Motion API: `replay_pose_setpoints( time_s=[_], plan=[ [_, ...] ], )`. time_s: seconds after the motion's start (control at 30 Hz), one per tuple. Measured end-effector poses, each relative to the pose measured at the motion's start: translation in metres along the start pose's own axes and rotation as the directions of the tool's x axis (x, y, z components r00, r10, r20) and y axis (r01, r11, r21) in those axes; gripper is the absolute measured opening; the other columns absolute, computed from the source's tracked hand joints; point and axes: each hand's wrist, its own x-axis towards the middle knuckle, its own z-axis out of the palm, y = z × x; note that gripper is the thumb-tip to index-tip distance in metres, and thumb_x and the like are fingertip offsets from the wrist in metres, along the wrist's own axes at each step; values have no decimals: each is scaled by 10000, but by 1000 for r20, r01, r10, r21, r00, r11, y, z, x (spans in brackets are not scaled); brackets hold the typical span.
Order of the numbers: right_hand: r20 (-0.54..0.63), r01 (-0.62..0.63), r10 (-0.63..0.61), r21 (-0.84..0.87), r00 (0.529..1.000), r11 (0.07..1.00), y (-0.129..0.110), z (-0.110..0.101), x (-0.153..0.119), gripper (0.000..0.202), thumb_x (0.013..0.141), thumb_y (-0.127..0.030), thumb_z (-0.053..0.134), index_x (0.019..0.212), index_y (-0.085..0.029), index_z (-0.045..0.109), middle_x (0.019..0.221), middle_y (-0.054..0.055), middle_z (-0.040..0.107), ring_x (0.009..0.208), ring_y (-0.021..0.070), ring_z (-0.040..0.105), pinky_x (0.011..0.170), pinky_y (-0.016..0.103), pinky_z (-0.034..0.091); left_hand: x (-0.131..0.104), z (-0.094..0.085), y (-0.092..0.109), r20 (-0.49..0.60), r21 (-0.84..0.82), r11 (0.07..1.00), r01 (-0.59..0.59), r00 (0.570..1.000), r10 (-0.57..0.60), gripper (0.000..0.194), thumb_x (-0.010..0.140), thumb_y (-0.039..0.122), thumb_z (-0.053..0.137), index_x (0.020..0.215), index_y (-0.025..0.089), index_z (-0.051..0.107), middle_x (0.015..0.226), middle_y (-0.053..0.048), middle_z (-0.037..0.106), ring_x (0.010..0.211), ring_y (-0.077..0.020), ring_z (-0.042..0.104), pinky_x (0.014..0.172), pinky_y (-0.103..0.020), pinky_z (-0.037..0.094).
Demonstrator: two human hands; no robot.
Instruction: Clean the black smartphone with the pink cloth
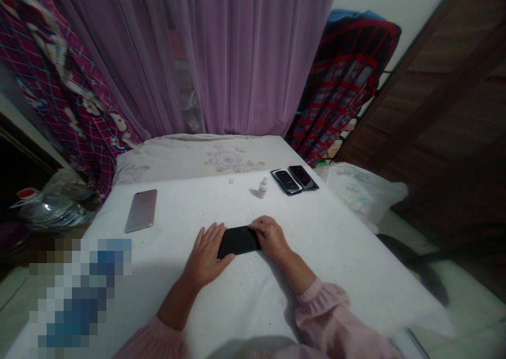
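A black smartphone (238, 241) lies flat on the white cloth in front of me, dark face up. My left hand (204, 256) holds its left end, with the fingers along the far side and the thumb at the near edge. At the phone's right end, my right hand (271, 238) is closed, its fingertips pinched together over the far right corner. Whatever thin thing may be in that pinch is too small to make out. Beyond the phone, a small white dropper bottle (262, 188) stands upright.
A rose-gold phone (141, 211) lies back down at the left. At the far right are a dark phone (288, 182) and another black phone (303, 178). A tiny pale square (231, 181) sits near the back. Purple curtains (245, 58) hang behind the table; a plastic bag (356, 187) is beside it.
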Motion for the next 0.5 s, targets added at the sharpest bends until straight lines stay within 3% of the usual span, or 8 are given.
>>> replay_pose_setpoints(
  time_s=[0.27,0.37,0.5],
  plan=[
    [124,160,-153,-49,980,986,-36,19,18,310,843,-83,553,948,-272,775,868,58,677,856,194,571,771,302,459,0,-2,2,11,7,1000,14,1000,-14,661,869,438,533,1436,151,355,1494,-133,432,1411,-300,335,1167,-534,212],
    [102,144,-139,-48,985,988,-29,16,14,325,837,-76,549,957,-274,777,867,57,679,851,194,573,770,301,458,0,-3,3,10,10,1000,21,1000,-21,655,867,444,536,1428,150,368,1486,-134,443,1401,-301,355,1171,-526,208],
    [13,22,-21,-77,1000,997,-9,3,7,336,818,-59,548,942,-266,782,897,58,679,884,198,582,785,293,454,0,-2,3,1,11,1000,23,1000,-23,646,868,448,535,1420,150,381,1478,-134,455,1400,-301,357,1171,-520,209]
  ],
)
